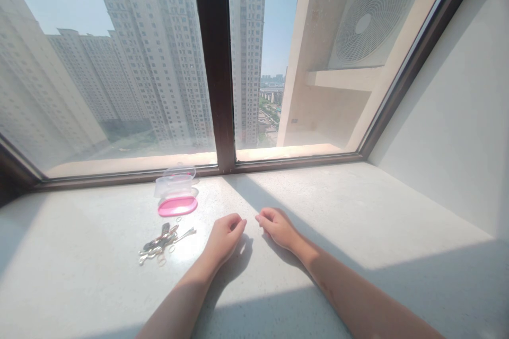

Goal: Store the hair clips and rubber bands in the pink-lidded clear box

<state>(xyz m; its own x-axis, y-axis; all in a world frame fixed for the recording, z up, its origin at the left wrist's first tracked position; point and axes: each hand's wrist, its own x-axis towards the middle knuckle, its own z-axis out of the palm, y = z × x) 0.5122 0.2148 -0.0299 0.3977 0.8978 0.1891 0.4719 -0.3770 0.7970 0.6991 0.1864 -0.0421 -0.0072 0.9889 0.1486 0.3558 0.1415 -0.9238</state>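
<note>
My left hand [226, 238] rests on the pale windowsill with its fingers curled in and the thumb pointing right. A short gap away, my right hand [278, 226] lies in a similar loose fist, its thumb turned toward the left one. Nothing shows in either hand. Left of my left hand is a small heap of metal things, with what look like keys [161, 241] and several loose rings [172, 249]. Behind the heap lies a pink oval lid or tray [177, 206], and behind that is a clear plastic box [174, 186].
The stone windowsill [397, 212] runs up to a dark brown window frame [222, 63]. A white side wall [449, 132] bounds it on the right. Beyond the glass are tall buildings [159, 47] and an air-conditioner unit [369, 16]. Sunlight and shadow bands cross the sill.
</note>
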